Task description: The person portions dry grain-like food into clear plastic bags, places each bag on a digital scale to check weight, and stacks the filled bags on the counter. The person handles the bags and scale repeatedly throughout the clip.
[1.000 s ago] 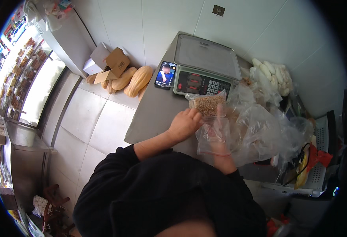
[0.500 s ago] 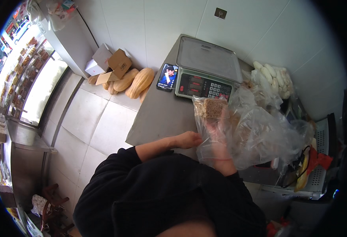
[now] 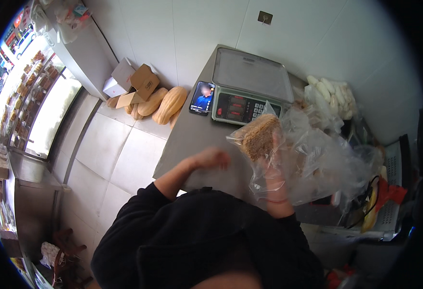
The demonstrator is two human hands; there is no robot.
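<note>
Item: brown crumbly block (image 3: 261, 136) inside a clear plastic bag (image 3: 312, 164), raised above the grey counter (image 3: 192, 139), just in front of the scale (image 3: 250, 86).
Right hand (image 3: 275, 166): closed around the bag below the block, seen through the film; it carries the load.
Left hand (image 3: 211, 158): blurred, apart from the bag, holding nothing visible; how far open cannot be told.
Weight: judged light.
Stiffness: block likely holds shape but crumbles at its edges; film is limp.
Surface: film likely slippery.
Hold point: support under the block, not the loose film alone.
</note>
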